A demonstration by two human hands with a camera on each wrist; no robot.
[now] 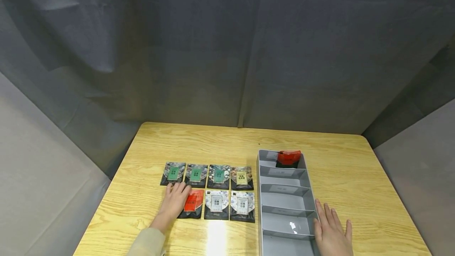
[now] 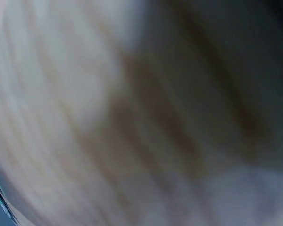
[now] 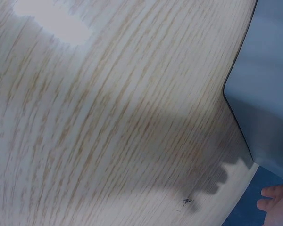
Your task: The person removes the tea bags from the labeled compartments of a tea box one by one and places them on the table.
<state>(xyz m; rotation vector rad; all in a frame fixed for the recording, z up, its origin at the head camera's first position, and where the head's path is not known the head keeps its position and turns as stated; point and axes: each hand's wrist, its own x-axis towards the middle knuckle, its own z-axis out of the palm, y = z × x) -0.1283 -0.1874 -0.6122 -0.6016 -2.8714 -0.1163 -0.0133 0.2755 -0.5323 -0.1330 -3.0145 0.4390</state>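
My left hand lay flat, fingers straight, touching the red packet near the table's front edge | my right hand rested open beside the grey tray, maybe touching it.

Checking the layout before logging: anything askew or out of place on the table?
Nothing damaged or spilled. The packets lie in tidy rows, but the bottom row has three against four above. One red packet sits alone in the grey tray's far compartment. The left hand rests on another red packet.
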